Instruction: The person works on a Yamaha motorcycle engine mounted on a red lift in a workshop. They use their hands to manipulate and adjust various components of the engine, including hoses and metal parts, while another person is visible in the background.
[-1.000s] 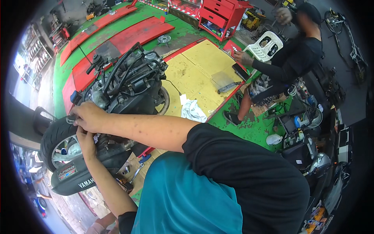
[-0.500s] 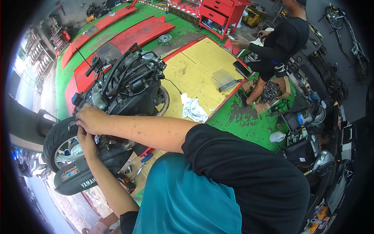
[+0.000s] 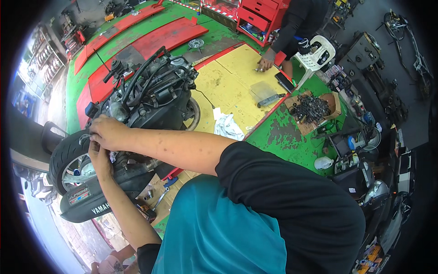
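Note:
A partly stripped scooter engine (image 3: 157, 98) with black hoses is in front of me, its rear wheel's tyre (image 3: 58, 157) to the left. My right hand (image 3: 111, 132) reaches across to the spot between engine and wheel, fingers bent and pressed together. Just below it, touching it, my left hand (image 3: 99, 160) has its fingertips pinched upward. Whatever the two hands hold is too small and covered to make out. Under my left forearm lies the long black exhaust muffler (image 3: 86, 201).
A yellow-topped red platform (image 3: 228, 73) holds a white rag (image 3: 228, 128). A wrench (image 3: 160, 198) and sockets lie near my knee. A co-worker's hand (image 3: 266, 64) is at the platform's far edge, beside a white chair (image 3: 315, 55). A cardboard box (image 3: 335, 105) holds dark metal parts.
My hands stay together at nearly the same spot beside the wheel. The co-worker has bent down and moved left, bringing a hand to the platform and uncovering the white chair.

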A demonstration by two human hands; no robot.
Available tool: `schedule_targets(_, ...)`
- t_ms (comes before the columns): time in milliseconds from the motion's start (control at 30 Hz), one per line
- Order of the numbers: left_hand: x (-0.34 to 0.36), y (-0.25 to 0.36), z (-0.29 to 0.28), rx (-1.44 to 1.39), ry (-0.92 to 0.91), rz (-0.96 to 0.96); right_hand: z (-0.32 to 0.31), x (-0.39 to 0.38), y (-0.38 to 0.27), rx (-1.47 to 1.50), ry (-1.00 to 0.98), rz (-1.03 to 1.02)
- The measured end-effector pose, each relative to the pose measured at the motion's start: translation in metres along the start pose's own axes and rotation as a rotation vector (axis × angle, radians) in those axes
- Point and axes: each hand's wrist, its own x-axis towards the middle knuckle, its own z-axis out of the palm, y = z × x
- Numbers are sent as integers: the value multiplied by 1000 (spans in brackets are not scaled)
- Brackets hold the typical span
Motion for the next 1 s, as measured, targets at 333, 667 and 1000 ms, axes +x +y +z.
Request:
schedule_targets(333,8,-9,-3,151,46,77,-2,6,5,14,-42,13)
schedule_targets(667,19,-22,-27,342,44,70,-5,8,-11,-21,-10,-14)
schedule_targets(1000,-3,1,-3,526,197,213,-5,16,-4,-14,-140,-115)
